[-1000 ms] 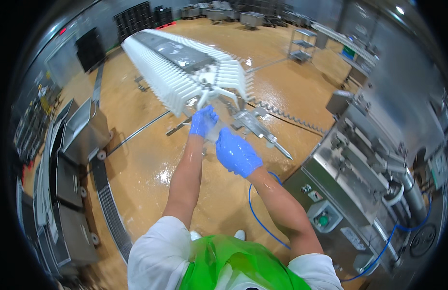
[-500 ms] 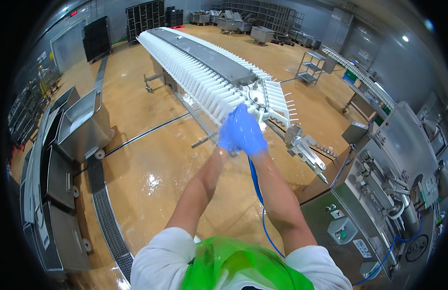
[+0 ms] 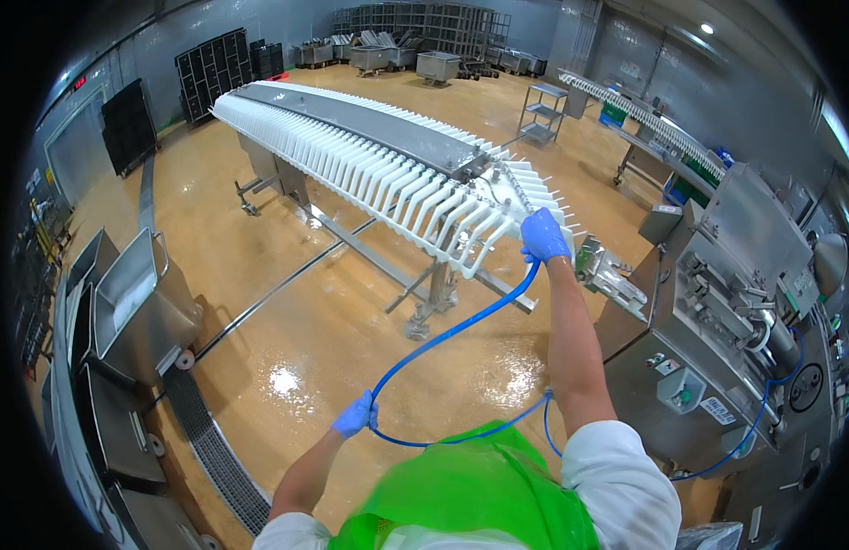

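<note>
A blue hose [image 3: 441,333] runs in a loop between my two gloved hands. My right hand [image 3: 545,236] is stretched forward, closed around the hose's upper end; whatever spray end it has is hidden by the fingers. Low and to the left, my left hand [image 3: 355,415] is closed on the hose's lower bend. Just beyond my right hand is the near end of a long conveyor [image 3: 374,124] edged with rows of white plastic prongs [image 3: 397,188]. A chain and bare fittings show on its near end.
Steel tubs on wheels [image 3: 136,293] line the left side, beside a floor drain grate [image 3: 209,449]. At the right stands a steel machine [image 3: 672,348]. A shelf cart [image 3: 542,115] and a second pronged conveyor [image 3: 645,119] are farther back. The tan floor [image 3: 305,385] looks wet.
My hands, together at the conveyor's near end before, are now apart. The left has dropped down and left along the hose; the right has moved right. The view has shifted.
</note>
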`<control>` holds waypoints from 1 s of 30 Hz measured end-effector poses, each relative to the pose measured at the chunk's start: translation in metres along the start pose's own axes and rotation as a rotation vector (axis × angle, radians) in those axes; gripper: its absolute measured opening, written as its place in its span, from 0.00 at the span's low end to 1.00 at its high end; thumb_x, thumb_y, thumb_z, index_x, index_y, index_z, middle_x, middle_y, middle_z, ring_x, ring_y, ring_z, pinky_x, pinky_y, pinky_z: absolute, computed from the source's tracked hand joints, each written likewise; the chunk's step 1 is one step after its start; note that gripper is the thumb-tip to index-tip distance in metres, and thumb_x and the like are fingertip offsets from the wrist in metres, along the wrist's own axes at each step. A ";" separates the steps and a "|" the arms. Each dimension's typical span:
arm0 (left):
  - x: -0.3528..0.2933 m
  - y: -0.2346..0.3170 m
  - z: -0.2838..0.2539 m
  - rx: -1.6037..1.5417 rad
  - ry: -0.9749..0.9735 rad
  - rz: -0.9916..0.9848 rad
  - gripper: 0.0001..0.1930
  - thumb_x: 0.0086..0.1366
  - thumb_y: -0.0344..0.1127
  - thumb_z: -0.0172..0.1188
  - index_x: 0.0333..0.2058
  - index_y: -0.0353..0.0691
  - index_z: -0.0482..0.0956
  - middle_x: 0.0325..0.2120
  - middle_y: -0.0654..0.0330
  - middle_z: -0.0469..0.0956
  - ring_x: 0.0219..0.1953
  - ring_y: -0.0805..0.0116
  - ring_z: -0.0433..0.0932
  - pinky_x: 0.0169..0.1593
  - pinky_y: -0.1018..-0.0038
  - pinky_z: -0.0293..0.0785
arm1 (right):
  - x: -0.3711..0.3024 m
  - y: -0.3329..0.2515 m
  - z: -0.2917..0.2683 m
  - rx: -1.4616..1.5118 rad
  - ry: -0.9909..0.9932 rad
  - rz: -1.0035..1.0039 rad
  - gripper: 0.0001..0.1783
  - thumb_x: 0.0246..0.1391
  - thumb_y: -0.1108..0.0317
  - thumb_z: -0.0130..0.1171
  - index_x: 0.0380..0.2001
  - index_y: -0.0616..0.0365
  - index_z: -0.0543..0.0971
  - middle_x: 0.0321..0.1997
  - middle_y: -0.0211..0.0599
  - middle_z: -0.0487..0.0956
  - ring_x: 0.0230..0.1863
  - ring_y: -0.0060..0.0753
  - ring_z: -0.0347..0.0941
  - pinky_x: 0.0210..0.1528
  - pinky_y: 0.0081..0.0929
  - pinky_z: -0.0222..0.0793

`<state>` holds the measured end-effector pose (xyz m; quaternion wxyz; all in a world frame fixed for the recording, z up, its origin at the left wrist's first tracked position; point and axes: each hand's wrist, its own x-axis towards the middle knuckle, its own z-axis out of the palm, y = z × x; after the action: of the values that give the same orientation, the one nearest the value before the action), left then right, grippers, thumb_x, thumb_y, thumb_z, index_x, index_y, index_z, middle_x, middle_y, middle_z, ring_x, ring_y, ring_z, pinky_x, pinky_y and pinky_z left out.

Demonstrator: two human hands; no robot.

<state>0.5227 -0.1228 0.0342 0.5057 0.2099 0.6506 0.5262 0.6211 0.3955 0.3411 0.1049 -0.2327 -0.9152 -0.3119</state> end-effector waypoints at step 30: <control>0.050 0.124 -0.329 0.777 -0.274 -0.037 0.37 0.67 0.64 0.36 0.25 0.31 0.75 0.19 0.45 0.73 0.23 0.51 0.72 0.32 0.57 0.69 | 0.367 -0.335 -0.161 1.481 -0.226 0.178 0.11 0.58 0.64 0.41 0.37 0.59 0.68 0.29 0.42 0.79 0.12 0.30 0.73 0.10 0.28 0.67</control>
<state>0.1811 -0.1939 0.1017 0.4801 0.4417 0.7312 0.1992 0.1448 0.1941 0.4163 0.1640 -0.2051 -0.8685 0.4204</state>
